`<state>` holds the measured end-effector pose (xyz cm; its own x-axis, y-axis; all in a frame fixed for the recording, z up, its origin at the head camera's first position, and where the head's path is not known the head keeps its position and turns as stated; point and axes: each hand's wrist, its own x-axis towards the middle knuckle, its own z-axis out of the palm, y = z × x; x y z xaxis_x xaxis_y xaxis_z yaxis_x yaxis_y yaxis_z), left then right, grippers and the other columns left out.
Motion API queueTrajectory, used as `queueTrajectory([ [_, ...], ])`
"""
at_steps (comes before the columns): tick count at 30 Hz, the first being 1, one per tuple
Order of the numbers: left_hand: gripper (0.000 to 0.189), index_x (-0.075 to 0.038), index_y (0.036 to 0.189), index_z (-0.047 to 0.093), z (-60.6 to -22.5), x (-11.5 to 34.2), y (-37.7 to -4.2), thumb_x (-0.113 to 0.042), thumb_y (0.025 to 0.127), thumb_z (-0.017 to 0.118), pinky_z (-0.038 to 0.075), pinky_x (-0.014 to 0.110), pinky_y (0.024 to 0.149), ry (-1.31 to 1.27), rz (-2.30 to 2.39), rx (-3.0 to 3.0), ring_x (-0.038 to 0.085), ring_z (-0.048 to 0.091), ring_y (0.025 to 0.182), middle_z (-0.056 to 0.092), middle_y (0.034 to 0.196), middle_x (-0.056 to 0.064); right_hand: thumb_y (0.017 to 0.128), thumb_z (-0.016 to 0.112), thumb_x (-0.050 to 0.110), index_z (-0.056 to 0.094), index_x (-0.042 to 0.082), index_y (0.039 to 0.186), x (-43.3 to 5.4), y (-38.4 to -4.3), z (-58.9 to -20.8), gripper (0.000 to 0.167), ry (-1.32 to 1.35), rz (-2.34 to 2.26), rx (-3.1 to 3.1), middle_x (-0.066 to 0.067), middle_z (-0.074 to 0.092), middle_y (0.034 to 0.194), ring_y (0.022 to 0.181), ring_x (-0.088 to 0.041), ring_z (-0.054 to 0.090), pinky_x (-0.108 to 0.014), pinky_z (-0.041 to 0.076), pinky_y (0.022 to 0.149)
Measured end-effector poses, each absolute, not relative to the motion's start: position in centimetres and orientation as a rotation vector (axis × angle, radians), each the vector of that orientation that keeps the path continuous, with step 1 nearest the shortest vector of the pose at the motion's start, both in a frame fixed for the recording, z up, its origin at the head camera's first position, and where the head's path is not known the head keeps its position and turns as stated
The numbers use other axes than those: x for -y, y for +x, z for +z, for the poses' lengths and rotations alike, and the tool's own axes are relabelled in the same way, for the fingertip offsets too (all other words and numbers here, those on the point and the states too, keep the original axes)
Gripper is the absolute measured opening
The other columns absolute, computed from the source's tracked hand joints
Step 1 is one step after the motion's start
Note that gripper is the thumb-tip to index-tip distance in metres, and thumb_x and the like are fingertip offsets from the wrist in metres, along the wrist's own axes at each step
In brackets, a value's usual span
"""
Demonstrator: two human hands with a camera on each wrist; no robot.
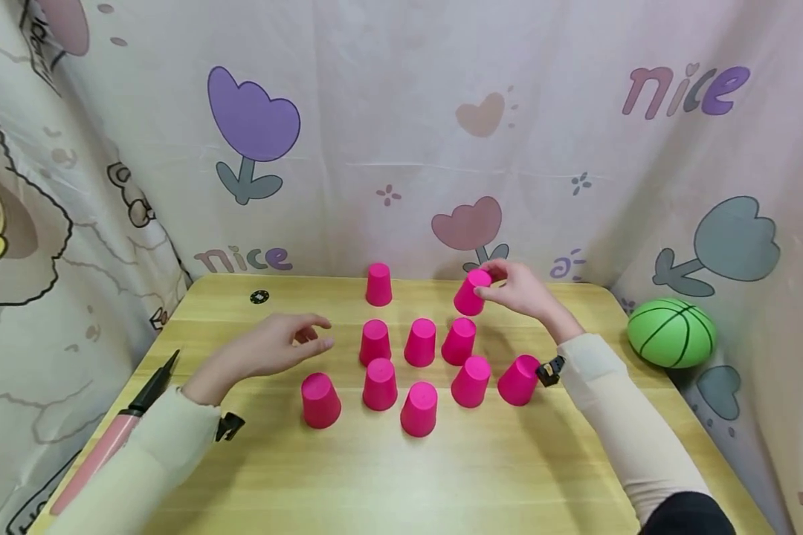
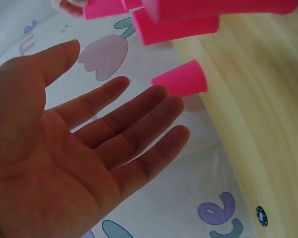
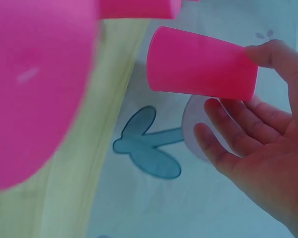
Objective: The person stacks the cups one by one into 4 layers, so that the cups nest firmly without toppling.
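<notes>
A pink cup (image 1: pixel 470 295) is being pinched near its narrow end between the thumb and fingers of the right hand (image 1: pixel 518 290). Slightly tilted, it is being held near the far edge of the table (image 1: pixel 348 483), just behind a standing cup (image 1: pixel 459 342). The left hand (image 1: pixel 277 345) is being held beside the other cups (image 1: pixel 375 343), its fingers loosely spread.

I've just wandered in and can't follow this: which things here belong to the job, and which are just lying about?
Seemingly part of the job:
held pink cup, in the right fingers
nine other pink cups, upside down on the table

Probably just lying about:
green basketball
small black-and-white disc
pink-and-black object, kind unclear
</notes>
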<state>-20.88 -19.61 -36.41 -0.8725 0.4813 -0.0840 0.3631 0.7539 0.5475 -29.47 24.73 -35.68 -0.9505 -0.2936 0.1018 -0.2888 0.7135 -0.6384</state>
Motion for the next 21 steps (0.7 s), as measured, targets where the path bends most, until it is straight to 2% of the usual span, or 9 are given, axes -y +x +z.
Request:
queueTrajectory([
  [6,0.054,-0.014,0.138,0.066,-37.3,20.3,-19.3,-0.052,0.100,0.067,0.061,0.044,0.090,0.707,0.723,-2.704,0.021,0.070,0.105,0.075,0.117,0.005,0.093,0.078,0.023,0.064,0.002,0.132,-22.4,-31.0,-34.8,0.046,-0.561,-1.067,-2.866,-0.016,0.072,0.118,0.108,-0.031,0.067,-0.042,0.059,0.089],
  [13,0.062,-0.014,0.138,0.066,-38.5,20.6,-17.8,-0.056,0.094,0.074,0.059,0.047,0.092,0.701,0.720,-2.646,0.028,0.069,0.109,0.073,0.121,0.007,0.092,0.078,0.020,0.066,0.002,0.128,-19.6,-32.1,-34.3,0.042,-0.631,-1.051,-2.844,-0.014,0.072,0.115,0.104,-0.028,0.067,-0.039,0.058,0.089],
  [18,0.065,-0.009,0.138,0.065,-39.1,20.9,-17.1,-0.052,0.091,0.079,0.060,0.046,0.090,0.772,0.746,-2.623,0.026,0.069,0.108,0.073,0.123,0.005,0.091,0.080,0.020,0.068,0.004,0.126,-17.8,-32.9,-34.4,0.040,-0.686,-1.024,-2.840,-0.013,0.073,0.115,0.103,-0.027,0.067,-0.039,0.058,0.089],
  [21,0.062,-0.011,0.135,0.067,-39.4,21.0,-16.9,-0.050,0.090,0.081,0.060,0.046,0.091,0.797,0.787,-2.606,0.022,0.069,0.108,0.074,0.121,0.000,0.091,0.081,0.022,0.069,0.006,0.126,-16.9,-33.4,-34.7,0.040,-0.710,-0.994,-2.847,-0.011,0.073,0.115,0.104,-0.026,0.067,-0.038,0.059,0.090],
])
